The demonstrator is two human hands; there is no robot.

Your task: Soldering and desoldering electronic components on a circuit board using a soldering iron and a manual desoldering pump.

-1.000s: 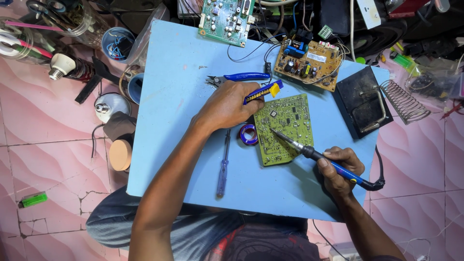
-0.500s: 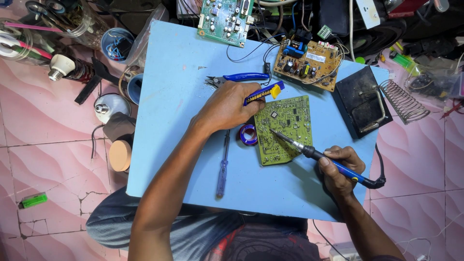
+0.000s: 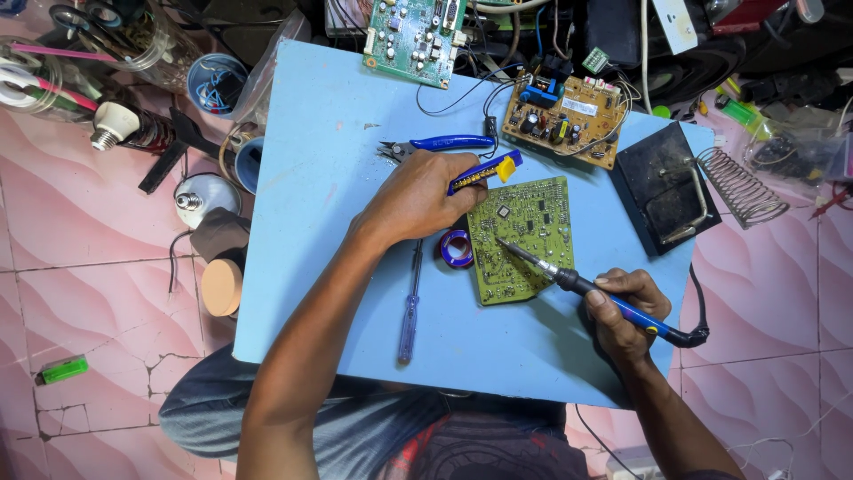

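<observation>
Surface: light-blue board [image 3: 320,178] used as a small table, set over a pink tiled floor [image 3: 80,231].
Left hand: left hand [image 3: 418,200] near the board's centre, fingers curled closed around a blue-and-yellow tool [image 3: 484,172]; the tool's yellow end sticks out toward the far edge. The hand sits just beside the near-left edge of the green circuit board; whether it touches that board, cannot tell.
Right hand: right hand [image 3: 622,307] by the near right corner, fingers wrapped tight on the blue handle of a soldering iron [image 3: 569,280].
Iron tip: rests on the green circuit board [image 3: 524,236], about mid-board.
Green circuit board: flat, tilted slightly, right of the table's centre.
Solder reel: small blue spool [image 3: 457,249] touching the circuit board's left edge.
Screwdriver: blue-handled screwdriver [image 3: 410,307] lying toward the near edge, under the left forearm.
Cutters: blue-handled cutters [image 3: 435,145] beyond the left hand.
Far edge: brown circuit board [image 3: 562,120] with wires; another green board [image 3: 415,36] overhanging the far edge.
Right edge: black iron stand [image 3: 662,187] with coiled holder [image 3: 742,187].
Floor: green lighter [image 3: 62,370], lamp bulb [image 3: 111,133].
</observation>
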